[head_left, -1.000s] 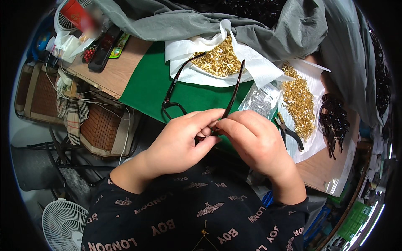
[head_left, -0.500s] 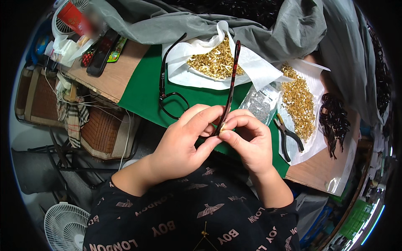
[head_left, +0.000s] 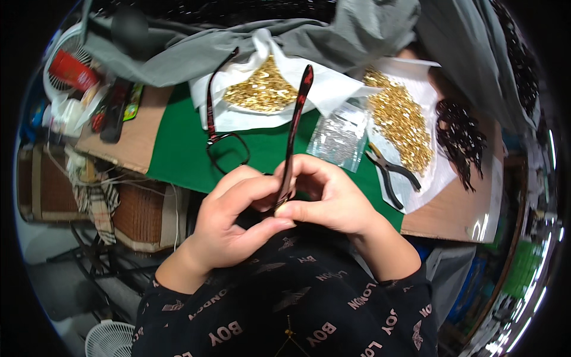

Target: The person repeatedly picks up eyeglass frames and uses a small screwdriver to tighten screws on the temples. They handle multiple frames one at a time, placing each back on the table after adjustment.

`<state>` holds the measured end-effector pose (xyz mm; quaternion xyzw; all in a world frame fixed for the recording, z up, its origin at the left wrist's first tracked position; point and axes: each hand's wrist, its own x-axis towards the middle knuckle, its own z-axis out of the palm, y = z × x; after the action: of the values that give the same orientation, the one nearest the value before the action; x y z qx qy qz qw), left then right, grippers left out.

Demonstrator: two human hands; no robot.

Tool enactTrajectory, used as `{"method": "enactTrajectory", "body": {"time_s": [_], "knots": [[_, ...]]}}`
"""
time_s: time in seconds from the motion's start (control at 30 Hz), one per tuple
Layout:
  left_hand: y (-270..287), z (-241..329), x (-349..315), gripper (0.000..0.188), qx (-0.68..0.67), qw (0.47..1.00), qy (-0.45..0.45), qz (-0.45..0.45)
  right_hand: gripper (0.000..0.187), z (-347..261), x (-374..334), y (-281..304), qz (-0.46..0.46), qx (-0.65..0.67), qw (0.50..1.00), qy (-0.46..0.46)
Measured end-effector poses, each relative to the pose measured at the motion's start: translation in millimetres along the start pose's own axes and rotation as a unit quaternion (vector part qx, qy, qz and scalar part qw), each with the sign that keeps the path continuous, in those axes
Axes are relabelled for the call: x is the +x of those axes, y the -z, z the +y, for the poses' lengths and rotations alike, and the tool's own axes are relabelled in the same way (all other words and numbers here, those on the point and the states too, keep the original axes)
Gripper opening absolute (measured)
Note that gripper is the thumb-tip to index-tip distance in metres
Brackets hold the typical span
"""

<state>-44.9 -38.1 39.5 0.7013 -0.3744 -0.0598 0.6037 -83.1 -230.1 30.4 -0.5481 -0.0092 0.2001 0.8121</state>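
A dark, reddish-flecked eyeglass frame (head_left: 295, 122) is held over the front of the table, both temple arms pointing away from me. My left hand (head_left: 235, 211) is closed on it near the base of the right temple. From the other side my right hand (head_left: 333, 199) also grips that corner, thumb and fingers pinched together. A small gold-coloured bit shows at the thumb tips, too small to make out. The left rim and left temple stick out beyond my left hand; my fingers hide the right rim.
Small gold metal parts (head_left: 262, 89) lie on white paper, with a second gold heap (head_left: 407, 128) farther right. Between them is a clear bag (head_left: 339, 140) of tiny silvery pieces. Black-handled pliers (head_left: 392, 172) and a dark pile of slender pieces (head_left: 461, 140) lie at right.
My view has shifted, so the table's things sit farther left and mostly a little higher. Both hands have come lower in the picture with the frame, still gripping the same corner.
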Motion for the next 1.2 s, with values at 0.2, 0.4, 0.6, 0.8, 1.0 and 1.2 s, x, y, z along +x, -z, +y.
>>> {"method": "enactTrajectory", "body": {"time_s": [0.2,0.4,0.6,0.8,1.0,1.2], "knots": [[11.8,6.3,0.9,0.029,0.045,0.995,-0.03,0.087,0.03,-13.9,-66.1,52.9,0.275,-0.582,0.75,0.152],[9.1,7.7,9.7,0.032,0.006,0.998,0.034,0.055,0.053,21.2,-114.7,97.7,0.365,-0.732,0.575,0.018],[10.8,7.7,13.7,0.04,-0.111,0.989,0.096,-0.018,0.041,-2.2,-113.0,104.2,0.302,-0.771,0.56,-0.017],[12.7,5.5,6.9,0.039,-0.15,0.984,0.09,-0.019,0.039,13.8,-118.6,114.0,0.281,-0.763,0.582,0.02],[13.0,3.0,11.1,0.037,-0.126,0.989,0.059,-0.039,0.028,14.1,-137.5,114.4,0.373,-0.507,0.756,0.182],[7.3,12.0,10.1,0.044,-0.149,0.984,0.078,-0.06,0.03,-54.7,-86.0,23.1,0.047,-0.553,0.831,0.014]]}}
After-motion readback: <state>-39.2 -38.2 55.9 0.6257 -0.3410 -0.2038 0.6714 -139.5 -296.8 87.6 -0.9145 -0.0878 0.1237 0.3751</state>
